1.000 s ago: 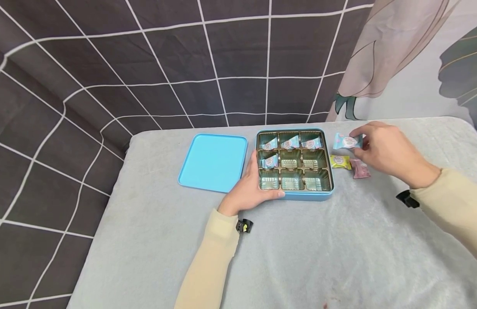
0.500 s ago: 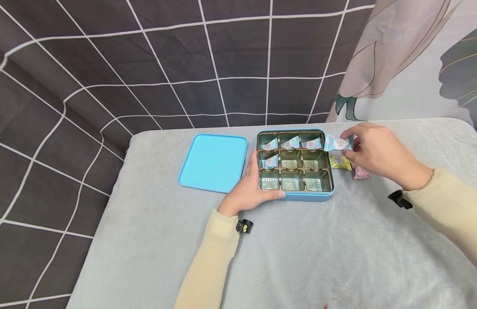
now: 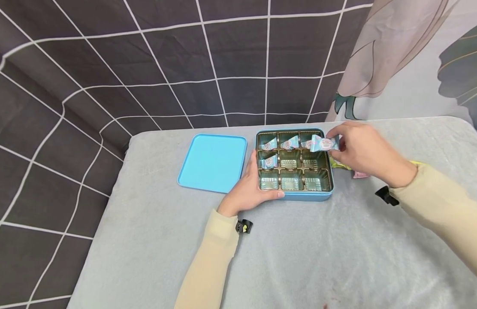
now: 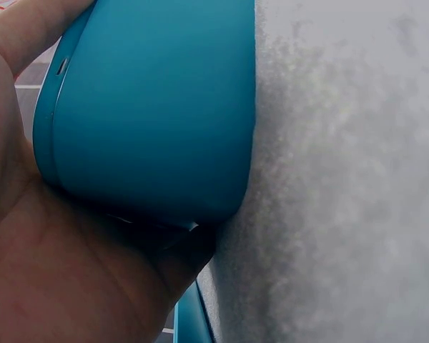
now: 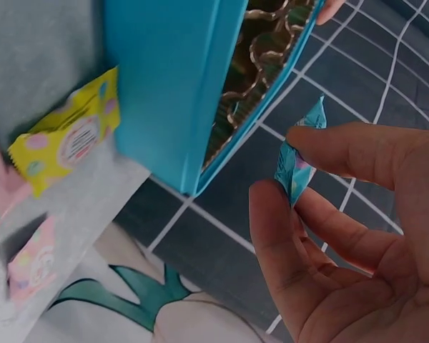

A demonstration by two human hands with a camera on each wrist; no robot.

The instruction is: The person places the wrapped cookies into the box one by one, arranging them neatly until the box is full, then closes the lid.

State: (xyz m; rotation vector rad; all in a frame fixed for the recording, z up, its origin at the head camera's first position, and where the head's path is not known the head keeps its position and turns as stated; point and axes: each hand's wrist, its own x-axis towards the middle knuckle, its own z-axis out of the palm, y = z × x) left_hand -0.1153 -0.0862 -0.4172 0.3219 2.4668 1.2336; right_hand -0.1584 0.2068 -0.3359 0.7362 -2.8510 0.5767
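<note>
A blue tin box (image 3: 306,196) holds a gold tray split into small compartments. Light-blue wrapped candies sit in the back row, and one more candy (image 3: 269,162) lies in the middle row at the left. My left hand (image 3: 247,192) holds the tin's front left corner, thumb along the front wall and fingers along the left side. Between thumb and fingertips, my right hand (image 3: 358,148) pinches a light-blue wrapped candy (image 3: 322,143) above the tin's back right compartment. In the right wrist view this candy (image 5: 298,157) appears edge-on, raised above the rim.
The blue lid (image 3: 213,162) lies flat left of the tin. Right of the tin, a yellow candy (image 5: 71,136) and pink candies (image 5: 34,263) rest on the grey cloth (image 3: 300,253), partly hidden by the right hand in the head view. A dark checked curtain (image 3: 238,56) hangs behind.
My right hand has carried the light-blue candy leftward, from beside the tin to above its back right part. The left hand stays on the tin's corner.
</note>
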